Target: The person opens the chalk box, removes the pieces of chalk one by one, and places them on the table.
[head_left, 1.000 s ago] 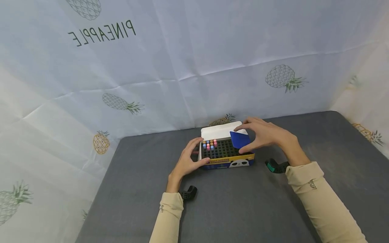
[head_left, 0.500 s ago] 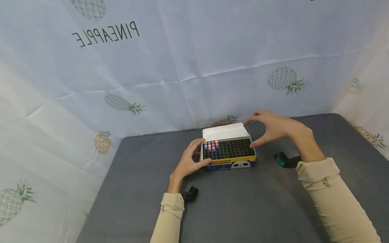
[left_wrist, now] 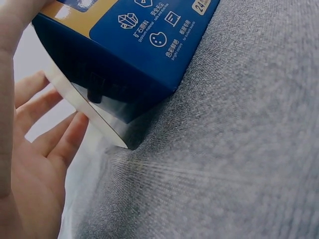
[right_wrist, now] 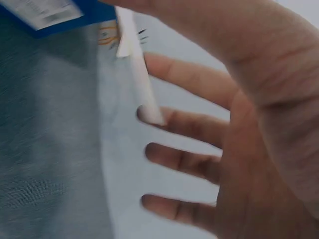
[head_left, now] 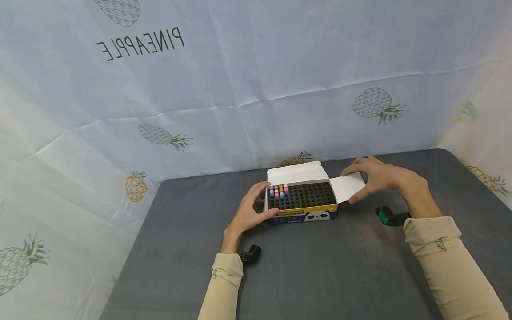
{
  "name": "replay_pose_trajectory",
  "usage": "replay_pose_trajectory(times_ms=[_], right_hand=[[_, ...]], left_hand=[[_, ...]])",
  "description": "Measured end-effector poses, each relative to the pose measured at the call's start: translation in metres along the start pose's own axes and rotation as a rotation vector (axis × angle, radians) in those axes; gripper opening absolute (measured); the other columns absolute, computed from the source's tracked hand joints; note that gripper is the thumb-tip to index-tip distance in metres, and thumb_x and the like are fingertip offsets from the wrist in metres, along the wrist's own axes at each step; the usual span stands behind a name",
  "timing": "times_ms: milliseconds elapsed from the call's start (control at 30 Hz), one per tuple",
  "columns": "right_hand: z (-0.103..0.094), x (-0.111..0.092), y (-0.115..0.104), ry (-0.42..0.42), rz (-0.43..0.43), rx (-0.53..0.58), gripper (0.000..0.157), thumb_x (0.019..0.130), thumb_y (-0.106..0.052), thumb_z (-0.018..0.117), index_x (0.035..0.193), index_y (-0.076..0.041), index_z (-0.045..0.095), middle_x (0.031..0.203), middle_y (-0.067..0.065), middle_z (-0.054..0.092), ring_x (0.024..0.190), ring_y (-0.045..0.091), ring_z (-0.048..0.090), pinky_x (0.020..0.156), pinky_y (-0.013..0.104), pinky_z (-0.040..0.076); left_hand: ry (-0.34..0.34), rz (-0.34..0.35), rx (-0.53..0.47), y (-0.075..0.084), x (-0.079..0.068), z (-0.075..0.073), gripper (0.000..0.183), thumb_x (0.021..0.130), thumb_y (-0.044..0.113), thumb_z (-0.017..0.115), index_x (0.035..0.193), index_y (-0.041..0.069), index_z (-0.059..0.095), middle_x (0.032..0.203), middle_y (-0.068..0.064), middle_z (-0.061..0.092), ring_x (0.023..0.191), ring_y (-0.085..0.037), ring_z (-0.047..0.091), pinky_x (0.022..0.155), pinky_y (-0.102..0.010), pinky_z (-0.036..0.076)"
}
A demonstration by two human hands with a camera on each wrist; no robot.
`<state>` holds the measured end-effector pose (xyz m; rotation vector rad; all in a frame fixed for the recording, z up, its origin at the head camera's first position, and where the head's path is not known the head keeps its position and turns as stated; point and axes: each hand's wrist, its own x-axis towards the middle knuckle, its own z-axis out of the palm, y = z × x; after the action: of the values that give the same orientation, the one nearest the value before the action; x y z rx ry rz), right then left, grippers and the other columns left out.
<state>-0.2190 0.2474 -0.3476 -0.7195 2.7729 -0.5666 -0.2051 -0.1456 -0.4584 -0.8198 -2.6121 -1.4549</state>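
Observation:
A blue and yellow chalk box (head_left: 298,214) with a panda on its front stands on the table with its lid raised. Inside is a black holder (head_left: 308,195) full of round holes. Several coloured chalks (head_left: 277,191) stand in its left part. My left hand (head_left: 249,212) holds the box's left end, thumb at the front corner, fingers on the left flap (left_wrist: 84,107). At the other end my right hand (head_left: 384,175) spans the white right flap (head_left: 347,186), thumb on its near edge and fingers on its far edge. In the right wrist view its fingertips (right_wrist: 149,113) touch the flap.
The grey table (head_left: 320,266) reaches round the box on all sides. Behind it hangs a pale curtain (head_left: 248,89) printed with pineapples. A dark curved wrist mount (head_left: 250,254) sticks out at the left wrist, another (head_left: 392,217) at the right.
My right hand has moved right and swung the right flap outward from over the holder, so its white inside shows. The left hand has stayed at the box's left end.

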Motion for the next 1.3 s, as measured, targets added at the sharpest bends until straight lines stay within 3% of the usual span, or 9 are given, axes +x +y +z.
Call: replay_pose_trajectory(times_ms=[200,400,500,700,1000,1167,1300], right_hand=[[0.027,0.002,0.012,0.063,-0.059,0.082,0.078,0.068,-0.041,0.095,0.134,-0.009,0.068,0.129,0.018,0.054,0.118,0.038,0.045,0.091,0.062,0.046],[0.06,0.002,0.029,0.124,-0.145,0.274,0.077,0.075,-0.026,0.092,0.141,-0.002,0.06,0.111,0.009,0.055,0.095,0.017,0.049,0.076,0.034,0.049],[0.074,0.002,0.036,0.138,-0.187,0.389,0.075,0.08,-0.016,0.088,0.144,0.002,0.055,0.105,0.008,0.054,0.085,0.01,0.051,0.068,0.026,0.049],[0.093,0.005,0.038,0.152,-0.264,0.567,0.071,0.085,-0.003,0.08,0.146,0.011,0.047,0.104,0.015,0.054,0.08,0.007,0.059,0.067,0.026,0.055],[0.086,-0.003,0.033,0.146,-0.208,0.543,0.074,0.086,-0.009,0.081,0.149,0.007,0.045,0.102,0.01,0.053,0.08,0.006,0.059,0.069,0.025,0.054],[0.074,-0.009,0.028,0.171,-0.256,0.513,0.077,0.084,-0.007,0.083,0.15,0.007,0.044,0.098,0.007,0.053,0.081,0.012,0.054,0.067,0.025,0.05],[0.067,-0.008,0.018,0.212,-0.307,0.467,0.067,0.087,-0.006,0.08,0.146,0.004,0.051,0.096,0.005,0.055,0.08,0.01,0.053,0.066,0.025,0.05]], left_hand=[[0.007,0.008,-0.001,-0.001,0.0,0.001,0.093,0.085,0.074,0.066,0.156,0.018,0.044,0.162,-0.008,0.039,0.144,-0.031,0.046,0.105,-0.051,0.053],[-0.001,0.004,-0.019,-0.001,0.001,0.002,0.089,0.087,0.069,0.069,0.156,0.018,0.044,0.162,-0.007,0.039,0.142,-0.03,0.047,0.105,-0.051,0.053],[-0.005,-0.002,-0.018,-0.002,0.001,0.002,0.088,0.087,0.068,0.069,0.156,0.019,0.043,0.162,-0.006,0.038,0.142,-0.028,0.048,0.106,-0.05,0.053],[0.006,0.008,-0.022,-0.004,0.002,0.003,0.088,0.087,0.068,0.069,0.155,0.018,0.044,0.162,-0.007,0.039,0.141,-0.029,0.048,0.105,-0.05,0.053],[0.005,0.003,-0.029,-0.002,0.001,0.003,0.085,0.088,0.062,0.072,0.155,0.017,0.045,0.162,-0.006,0.039,0.141,-0.028,0.048,0.106,-0.05,0.053],[0.008,0.012,-0.018,-0.001,0.001,0.002,0.087,0.087,0.067,0.07,0.155,0.018,0.044,0.162,-0.007,0.039,0.141,-0.029,0.049,0.105,-0.05,0.053],[0.014,0.024,-0.024,0.0,0.001,0.001,0.089,0.087,0.067,0.069,0.155,0.015,0.045,0.161,-0.01,0.041,0.139,-0.032,0.05,0.103,-0.052,0.054]])
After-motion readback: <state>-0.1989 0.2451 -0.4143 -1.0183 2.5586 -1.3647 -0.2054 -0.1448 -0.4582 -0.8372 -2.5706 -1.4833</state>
